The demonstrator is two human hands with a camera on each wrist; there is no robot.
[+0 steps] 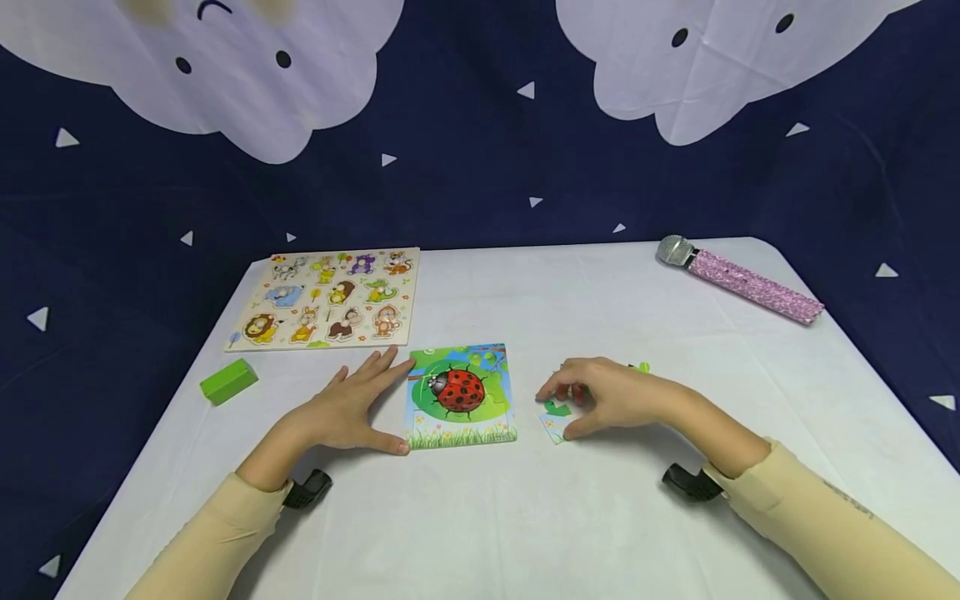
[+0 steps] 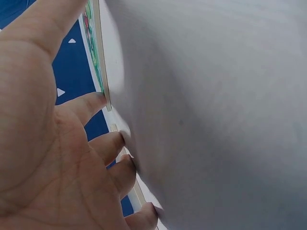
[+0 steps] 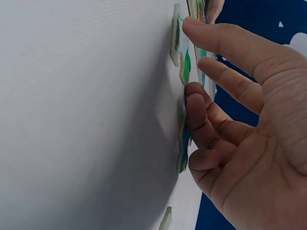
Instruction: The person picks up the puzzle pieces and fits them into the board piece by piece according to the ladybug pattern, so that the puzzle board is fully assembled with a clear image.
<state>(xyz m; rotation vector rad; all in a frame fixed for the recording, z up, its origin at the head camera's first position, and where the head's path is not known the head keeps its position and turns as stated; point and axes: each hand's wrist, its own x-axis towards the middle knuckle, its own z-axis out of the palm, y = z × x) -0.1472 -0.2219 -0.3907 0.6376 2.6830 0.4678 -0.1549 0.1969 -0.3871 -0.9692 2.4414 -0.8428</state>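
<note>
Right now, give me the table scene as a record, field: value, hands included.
table: white-covered
ladybug puzzle: flat, between the hands
left hand: fingers spread, thumb and forefinger at puzzle's left edge
right hand: fingers bent over loose pieces; grip unclear
loose pieces: right of puzzle, partly hidden by right hand
animal board: back left
green block: left, in front of animal board
microphone: back right, pink handle
</note>
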